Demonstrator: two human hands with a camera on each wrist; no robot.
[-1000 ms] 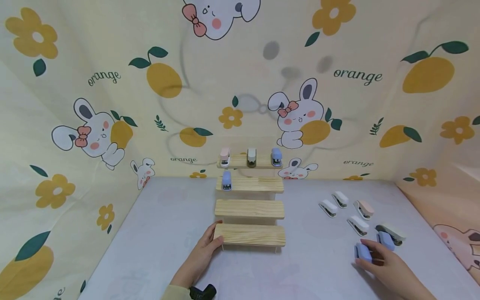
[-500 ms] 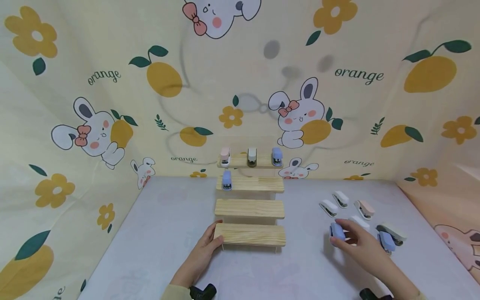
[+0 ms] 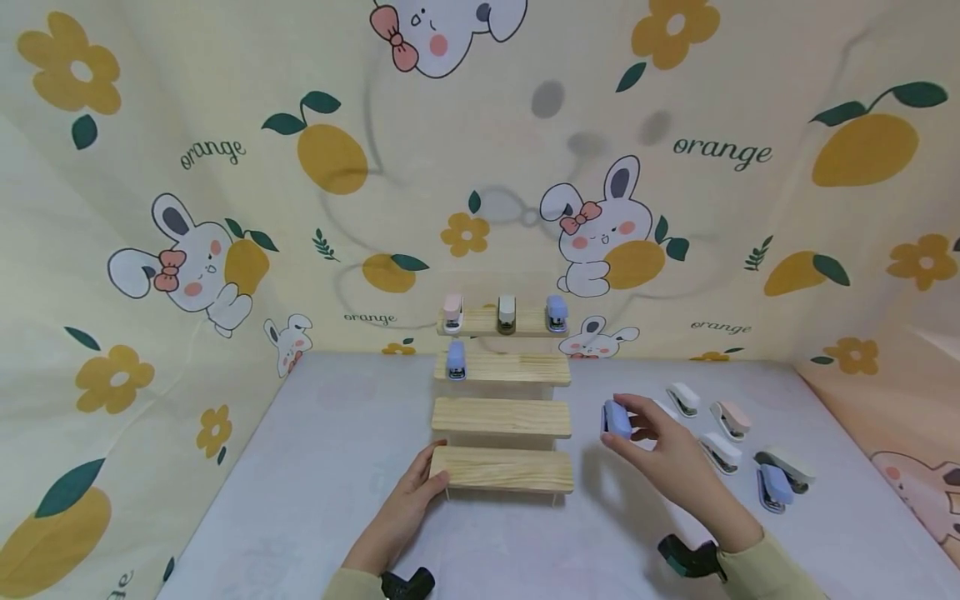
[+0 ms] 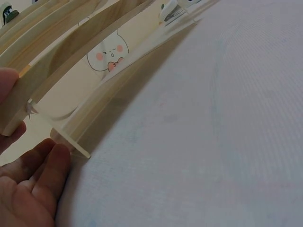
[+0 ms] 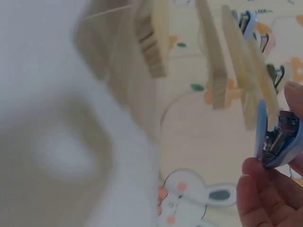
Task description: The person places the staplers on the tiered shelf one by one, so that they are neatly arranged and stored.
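My right hand (image 3: 663,454) pinches a small blue stapler (image 3: 617,419) between thumb and fingertips, held up off the table to the right of the wooden tiered shelf. The right wrist view shows this blue stapler (image 5: 279,139) from its metal side. My left hand (image 3: 405,496) grips the left end of the shelf's lowest board (image 3: 502,468), thumb at the board and the other fingers by its clear support. On the top board stand a pink stapler (image 3: 453,312), a white-and-brown stapler (image 3: 507,314) and a blue stapler (image 3: 557,312). Another blue stapler (image 3: 456,360) stands at the left of the second board.
Several staplers lie on the table at the right: a white one (image 3: 683,399), a pink one (image 3: 731,420), another white one (image 3: 721,452), a grey-green one (image 3: 786,468) and a blue one (image 3: 775,487). One more white stapler is partly hidden behind my right hand. A patterned cloth (image 3: 480,150) hangs behind.
My right hand has carried the blue stapler from the group at the right leftward and away from me, closer to the shelf. My left hand has stayed on the lowest board.
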